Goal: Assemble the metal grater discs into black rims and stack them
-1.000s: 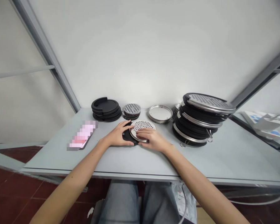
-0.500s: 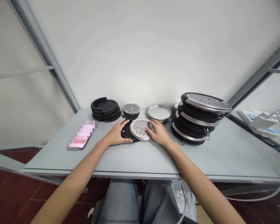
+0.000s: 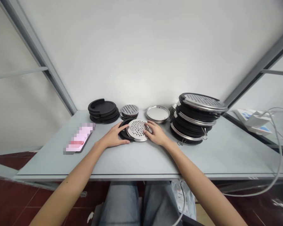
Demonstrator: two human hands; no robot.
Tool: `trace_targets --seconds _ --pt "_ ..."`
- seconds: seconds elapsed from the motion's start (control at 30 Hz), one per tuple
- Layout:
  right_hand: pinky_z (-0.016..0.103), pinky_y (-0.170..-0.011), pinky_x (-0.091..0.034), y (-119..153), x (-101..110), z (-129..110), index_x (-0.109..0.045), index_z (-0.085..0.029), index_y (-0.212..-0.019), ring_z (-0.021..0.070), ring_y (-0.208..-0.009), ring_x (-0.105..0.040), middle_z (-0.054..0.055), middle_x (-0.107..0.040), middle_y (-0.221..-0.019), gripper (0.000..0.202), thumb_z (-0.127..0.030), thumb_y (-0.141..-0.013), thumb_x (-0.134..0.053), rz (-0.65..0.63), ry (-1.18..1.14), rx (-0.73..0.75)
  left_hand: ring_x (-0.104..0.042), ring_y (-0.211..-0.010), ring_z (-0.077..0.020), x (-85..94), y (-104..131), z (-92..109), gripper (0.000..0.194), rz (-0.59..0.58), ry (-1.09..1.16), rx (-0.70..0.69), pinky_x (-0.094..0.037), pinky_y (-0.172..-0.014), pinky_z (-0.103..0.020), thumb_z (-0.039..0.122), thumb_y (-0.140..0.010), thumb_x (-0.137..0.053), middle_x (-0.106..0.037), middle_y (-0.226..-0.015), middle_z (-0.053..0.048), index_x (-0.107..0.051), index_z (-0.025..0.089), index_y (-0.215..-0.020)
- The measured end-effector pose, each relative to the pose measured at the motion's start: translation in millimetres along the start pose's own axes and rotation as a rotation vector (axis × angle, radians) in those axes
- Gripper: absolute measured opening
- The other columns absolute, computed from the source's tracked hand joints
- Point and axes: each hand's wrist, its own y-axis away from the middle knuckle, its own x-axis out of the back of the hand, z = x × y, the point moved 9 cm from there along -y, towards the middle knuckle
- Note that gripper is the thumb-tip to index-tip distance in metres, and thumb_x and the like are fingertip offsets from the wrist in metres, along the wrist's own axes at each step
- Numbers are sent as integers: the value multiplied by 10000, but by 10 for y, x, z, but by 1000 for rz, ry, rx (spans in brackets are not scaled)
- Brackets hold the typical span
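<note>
A round silver disc with many small holes (image 3: 137,129) lies partly over a black round holder (image 3: 124,134) on the grey table. My left hand (image 3: 114,135) wraps round the holder's left side, thumb at the front and fingers behind. On the disc's right edge rests my right hand (image 3: 154,133), its fingertips on the perforated face and rim. Behind them stand a short stack of patterned discs (image 3: 130,110) and a stack of plain silver lids (image 3: 158,113).
Black round holders (image 3: 103,108) are stacked at the back left, with a phone (image 3: 80,138) in front. A tall leaning stack of black and silver pieces (image 3: 195,121) stands right of my right hand. A white cable (image 3: 278,157) hangs over the right side.
The view has shifted slightly. The perforated disc sits a little further left over the black holder, and both hands keep their hold.
</note>
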Motion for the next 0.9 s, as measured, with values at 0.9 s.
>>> trace_targets --seconds 0.9 --pt "465 -1111 -346 53 -83 -124 -489 -102 -1383 326 -1356 -407 207 -381 -1487 573 -417 -903 -485 -158 4 60 -347 -1368 -385 -29 17 77 820 55 -59 -37 -294 -1123 -546 675 -635 -732 -340 -1519 -118 -552 302 -1343"
